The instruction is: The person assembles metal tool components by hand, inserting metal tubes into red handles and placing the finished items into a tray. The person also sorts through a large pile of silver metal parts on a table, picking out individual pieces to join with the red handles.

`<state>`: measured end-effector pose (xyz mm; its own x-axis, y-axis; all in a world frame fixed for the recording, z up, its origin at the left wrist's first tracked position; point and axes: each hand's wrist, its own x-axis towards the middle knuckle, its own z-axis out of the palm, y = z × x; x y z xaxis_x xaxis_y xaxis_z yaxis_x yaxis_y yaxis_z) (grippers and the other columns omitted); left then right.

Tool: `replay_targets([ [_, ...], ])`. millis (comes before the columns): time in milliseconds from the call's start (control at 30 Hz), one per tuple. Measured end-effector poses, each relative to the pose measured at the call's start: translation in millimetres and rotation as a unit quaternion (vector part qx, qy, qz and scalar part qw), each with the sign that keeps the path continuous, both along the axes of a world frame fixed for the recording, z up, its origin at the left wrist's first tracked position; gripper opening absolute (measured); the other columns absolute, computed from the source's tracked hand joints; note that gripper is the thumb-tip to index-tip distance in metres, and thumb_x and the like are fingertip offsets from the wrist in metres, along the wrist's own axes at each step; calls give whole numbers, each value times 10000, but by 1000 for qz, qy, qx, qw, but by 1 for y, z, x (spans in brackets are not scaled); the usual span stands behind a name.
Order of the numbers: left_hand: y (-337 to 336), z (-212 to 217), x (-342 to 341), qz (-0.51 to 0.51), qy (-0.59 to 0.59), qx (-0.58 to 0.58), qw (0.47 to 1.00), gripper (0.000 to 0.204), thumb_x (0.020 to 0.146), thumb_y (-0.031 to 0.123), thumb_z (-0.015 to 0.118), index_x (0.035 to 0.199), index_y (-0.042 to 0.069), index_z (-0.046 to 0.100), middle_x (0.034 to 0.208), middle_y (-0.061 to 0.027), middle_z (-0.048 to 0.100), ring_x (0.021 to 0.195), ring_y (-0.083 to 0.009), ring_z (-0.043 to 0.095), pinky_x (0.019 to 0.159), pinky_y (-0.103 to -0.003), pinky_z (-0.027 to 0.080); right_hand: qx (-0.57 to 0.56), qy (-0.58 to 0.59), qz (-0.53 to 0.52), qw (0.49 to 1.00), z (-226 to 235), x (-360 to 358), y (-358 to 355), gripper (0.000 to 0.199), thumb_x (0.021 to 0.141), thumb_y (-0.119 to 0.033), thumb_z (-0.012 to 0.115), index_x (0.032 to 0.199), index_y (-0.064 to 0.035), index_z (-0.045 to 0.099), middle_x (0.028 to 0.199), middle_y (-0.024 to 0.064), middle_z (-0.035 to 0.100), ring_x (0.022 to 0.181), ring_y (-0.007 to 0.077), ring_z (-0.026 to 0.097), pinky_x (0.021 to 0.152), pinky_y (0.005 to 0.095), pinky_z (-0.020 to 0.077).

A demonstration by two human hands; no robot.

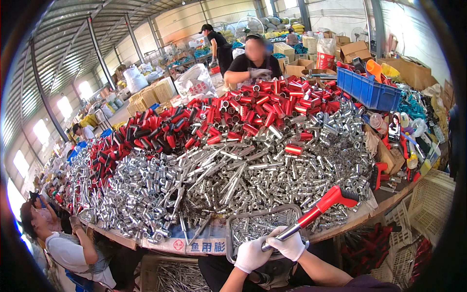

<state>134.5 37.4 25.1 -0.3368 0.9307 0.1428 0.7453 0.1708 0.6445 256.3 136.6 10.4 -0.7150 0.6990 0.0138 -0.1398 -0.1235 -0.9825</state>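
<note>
My right hand [288,244], in a white glove, is closed around the silver shaft of a hand tool. This tool [316,212] has a red tube and an angled red-and-black grip pointing to the upper right. At the shaft's lower end is my left hand [251,254], also gloved in white. Its fingers are drawn together beside the shaft end; what they hold, if anything, is hidden. Under both hands a grey-rimmed tray [228,237] holds small metal parts.
Piles of silver metal sleeves [141,182], thin rods [233,170] and red tubes [262,104] cover the table. A blue crate [367,87] and a phone [394,126] are at right. One co-worker [255,63] sits across; another [73,243] sits at left. Plastic baskets [433,199] stand lower right.
</note>
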Motion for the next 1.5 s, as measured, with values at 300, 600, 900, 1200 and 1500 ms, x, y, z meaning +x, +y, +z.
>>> replay_targets([
  [300, 0, 8, 2, 5, -14, -2, 1000, 225, 796, 297, 684, 879, 88, 689, 709, -196, 652, 676, -390, 653, 605, -470, 524, 8, 0, -2, 1000, 1, 0, 0, 106, 806, -86, 736, 815, -1, 674, 765, 46, 691, 700, 84, 640, 651, 241, 511],
  [600, 1, 3, 0, 3, -9, -2, 1000, 232, 794, 289, 684, 912, 89, 691, 715, -199, 652, 682, -389, 654, 608, -462, 528, 6, 7, -7, 1000, 0, 0, 0, 102, 804, -80, 737, 824, 0, 677, 765, 46, 686, 705, 80, 635, 655, 239, 511],
  [900, -1, 0, 0, 5, -2, 9, 1000, 221, 787, 282, 690, 906, 96, 693, 700, -188, 650, 666, -382, 654, 598, -462, 528, -5, 9, 0, 1000, 4, 0, -1, 114, 804, -96, 739, 805, 3, 681, 768, 46, 686, 699, 83, 634, 647, 237, 505],
  [1200, -1, 1, 0, 6, -2, 7, 1000, 228, 778, 286, 696, 933, 119, 704, 706, -179, 656, 667, -375, 657, 604, -459, 532, 12, -7, -2, 1000, 7, 0, 0, 104, 803, -86, 733, 797, 2, 678, 768, 49, 689, 698, 85, 638, 644, 236, 507],
  [1500, -1, 2, -1, 0, 6, 3, 1000, 254, 783, 276, 679, 997, 142, 701, 707, -176, 661, 662, -372, 659, 613, -461, 536, 11, -6, -12, 1000, 6, 0, -1, 116, 805, -96, 742, 794, -6, 670, 752, 41, 685, 689, 76, 632, 637, 237, 508],
])
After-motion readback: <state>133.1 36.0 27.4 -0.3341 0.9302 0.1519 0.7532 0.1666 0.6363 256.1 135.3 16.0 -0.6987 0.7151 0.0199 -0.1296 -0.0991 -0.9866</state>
